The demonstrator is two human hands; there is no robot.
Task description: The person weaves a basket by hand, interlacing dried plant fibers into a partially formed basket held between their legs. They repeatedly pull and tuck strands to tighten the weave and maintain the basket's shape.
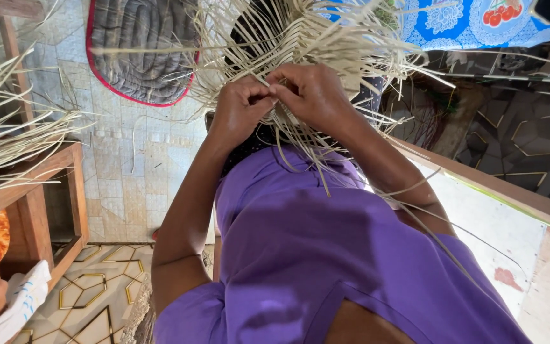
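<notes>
Reaching forward with both arms bent at the elbows, the person in the purple shirt is bringing the two hands together in front of the body. The left hand is curling its fingers narrow and is pinching thin pale strips between thumb and fingertips. The right hand is touching the left one, knuckles up, and is closing on the same strips. Both hands are working at the lower edge of the woven straw piece, which is hanging just above them with loose strips spreading out to all sides.

The fingertips of the right hand are hiding behind the strips, so the exact grip is hard to see. The top of the woven piece is going out of view. A grey cushion with red edge is lying on the tiled floor. More straw is resting on a wooden desk at the left, only partly visible.
</notes>
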